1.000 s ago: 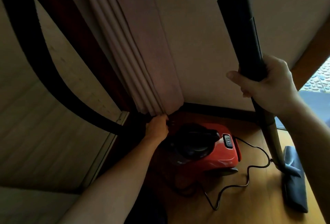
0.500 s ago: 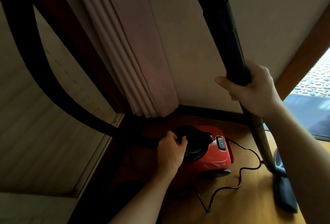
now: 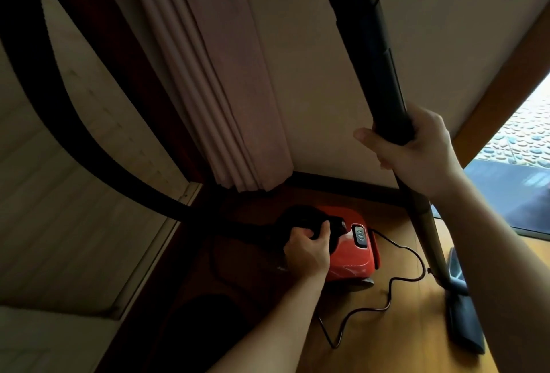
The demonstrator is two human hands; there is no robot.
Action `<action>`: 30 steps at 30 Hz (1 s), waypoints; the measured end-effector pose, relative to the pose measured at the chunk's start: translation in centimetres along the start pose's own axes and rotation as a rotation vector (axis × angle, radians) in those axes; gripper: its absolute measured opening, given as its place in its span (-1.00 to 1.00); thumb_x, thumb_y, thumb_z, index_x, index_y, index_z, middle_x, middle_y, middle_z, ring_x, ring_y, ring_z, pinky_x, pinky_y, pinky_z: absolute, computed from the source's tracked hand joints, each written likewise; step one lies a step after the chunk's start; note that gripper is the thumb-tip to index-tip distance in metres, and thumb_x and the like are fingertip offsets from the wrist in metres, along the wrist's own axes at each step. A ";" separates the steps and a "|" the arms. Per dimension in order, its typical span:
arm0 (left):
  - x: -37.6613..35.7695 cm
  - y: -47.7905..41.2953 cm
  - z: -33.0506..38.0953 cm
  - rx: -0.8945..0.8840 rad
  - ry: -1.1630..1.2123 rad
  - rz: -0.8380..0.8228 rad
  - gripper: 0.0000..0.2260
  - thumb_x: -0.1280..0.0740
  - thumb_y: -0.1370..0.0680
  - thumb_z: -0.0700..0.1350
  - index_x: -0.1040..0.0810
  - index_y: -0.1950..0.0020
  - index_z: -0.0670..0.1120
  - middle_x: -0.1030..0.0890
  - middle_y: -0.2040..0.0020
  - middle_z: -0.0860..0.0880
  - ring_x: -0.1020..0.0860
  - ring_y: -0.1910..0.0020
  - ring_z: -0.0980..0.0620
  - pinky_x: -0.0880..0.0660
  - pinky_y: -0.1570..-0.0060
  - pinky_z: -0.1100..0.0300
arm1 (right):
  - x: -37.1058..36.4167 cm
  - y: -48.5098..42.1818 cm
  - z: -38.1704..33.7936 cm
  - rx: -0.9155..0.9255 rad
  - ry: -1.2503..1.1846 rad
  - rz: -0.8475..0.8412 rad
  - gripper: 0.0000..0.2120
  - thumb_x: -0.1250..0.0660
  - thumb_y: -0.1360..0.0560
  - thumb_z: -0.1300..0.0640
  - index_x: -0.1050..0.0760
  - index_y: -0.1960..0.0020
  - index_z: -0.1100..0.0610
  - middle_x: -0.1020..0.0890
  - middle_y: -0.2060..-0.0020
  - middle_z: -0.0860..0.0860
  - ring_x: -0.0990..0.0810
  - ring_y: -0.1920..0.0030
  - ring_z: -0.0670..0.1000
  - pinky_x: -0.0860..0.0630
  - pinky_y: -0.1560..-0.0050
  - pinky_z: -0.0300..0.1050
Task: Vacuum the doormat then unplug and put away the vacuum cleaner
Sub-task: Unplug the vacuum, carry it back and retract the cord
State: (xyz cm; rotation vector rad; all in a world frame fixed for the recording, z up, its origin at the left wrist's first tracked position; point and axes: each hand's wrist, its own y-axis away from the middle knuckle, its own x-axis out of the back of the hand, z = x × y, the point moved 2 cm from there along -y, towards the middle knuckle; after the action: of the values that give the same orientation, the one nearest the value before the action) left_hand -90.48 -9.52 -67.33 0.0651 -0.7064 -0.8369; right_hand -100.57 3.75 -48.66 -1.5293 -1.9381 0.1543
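Observation:
A red canister vacuum cleaner [image 3: 354, 256] sits on the wooden floor near the wall corner. My left hand [image 3: 308, 249] grips the black handle on its top. My right hand [image 3: 416, 152] is closed around the black wand [image 3: 378, 69], which stands upright and runs down to the dark floor head [image 3: 464, 322] at the right. A thick black hose [image 3: 56, 122] arcs from the upper left down to the canister. A thin black power cord [image 3: 387, 298] lies in loops on the floor beside the vacuum. A dark doormat [image 3: 512, 197] lies at the doorway on the right.
A pinkish pleated curtain [image 3: 226, 84] hangs just behind the vacuum, its hem close above it. A beige wall with a dark skirting board [image 3: 342, 185] backs the corner. A slatted panel [image 3: 74, 223] fills the left. Pebbled ground [image 3: 523, 134] shows outside the door.
My left hand left the curtain hem and came down onto the vacuum's top handle, closing on it. The view shifted slightly; my right hand kept hold of the wand.

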 end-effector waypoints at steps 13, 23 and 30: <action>-3.6 0.2 1.1 0.282 0.945 -0.050 -0.25 -0.61 -0.35 -0.02 -0.33 -0.42 -0.10 -0.52 -0.29 -0.10 -0.52 -0.25 -0.07 -0.50 -0.28 -0.06 | 0.6 0.4 0.2 -0.004 -0.001 0.009 -0.67 -0.53 -0.49 0.06 -0.44 0.15 0.24 -0.55 0.32 0.27 -0.53 0.34 0.27 -0.54 0.24 0.22; -2.8 -0.8 0.1 0.039 0.568 -0.312 -0.17 -0.61 -0.23 0.19 -0.40 -0.36 -0.11 -0.58 -0.22 -0.09 -0.60 -0.20 -0.06 -0.55 -0.24 -0.09 | 1.0 -0.2 0.2 -0.035 0.010 0.079 -0.67 -0.56 -0.45 -0.03 -0.44 0.16 0.12 -0.55 0.30 0.26 -0.54 0.33 0.28 -0.54 0.25 0.20; -1.9 -2.4 0.3 -0.055 0.346 -0.421 -0.24 -0.56 -0.20 0.21 -0.46 -0.32 -0.03 -0.62 -0.19 -0.01 -0.61 -0.16 0.01 -0.57 -0.21 -0.04 | 2.7 -1.0 0.5 -0.003 0.005 0.107 -0.77 -0.47 -0.43 0.10 -0.51 0.07 0.22 -0.60 0.24 0.16 -0.61 0.29 0.20 -0.57 0.27 0.25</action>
State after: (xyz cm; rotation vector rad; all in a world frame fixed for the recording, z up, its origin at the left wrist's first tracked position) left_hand -93.13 -9.78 -68.91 0.3102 -0.3442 -1.2115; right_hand -101.98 6.06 -47.45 -1.6351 -1.8541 0.1935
